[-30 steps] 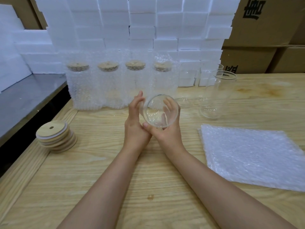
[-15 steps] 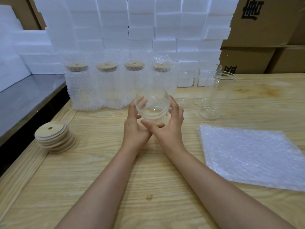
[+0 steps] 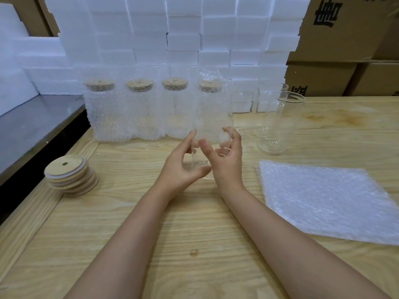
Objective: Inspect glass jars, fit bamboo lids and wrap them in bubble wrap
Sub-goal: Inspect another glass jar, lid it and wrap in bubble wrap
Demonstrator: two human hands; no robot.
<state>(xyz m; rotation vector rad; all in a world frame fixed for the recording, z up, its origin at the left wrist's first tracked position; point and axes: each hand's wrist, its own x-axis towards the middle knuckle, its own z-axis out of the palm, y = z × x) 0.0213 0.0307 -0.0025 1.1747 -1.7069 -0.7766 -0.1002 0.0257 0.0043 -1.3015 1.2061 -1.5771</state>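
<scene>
The jar point(image 3: 210, 138) is barely visible: clear glass, roughly upright at centre, its outline lost against four wrapped jars point(image 3: 151, 113) at 12 o'clock. The left hand point(image 3: 181, 167) and right hand point(image 3: 226, 160) curl round it from either side. Whether its base touches the wooden table point(image 3: 194, 234) I cannot tell. Lids point(image 3: 69, 175) are stacked at 9 o'clock, bubble wrap point(image 3: 323, 201) lies at 3, and bare jars point(image 3: 278, 124) stand at 1. Foam blocks point(image 3: 183, 39) and cartons point(image 3: 349, 46) rise behind, with a grey bench point(image 3: 32, 126) at 10.

A clear glass jar point(image 3: 199, 162) stands roughly upright between the fingers point(image 3: 190, 137) of both hands. Round bamboo lids point(image 3: 70, 176) sit stacked well left of the fingers; a flat bubble wrap sheet point(image 3: 323, 197) lies to their right.
</scene>
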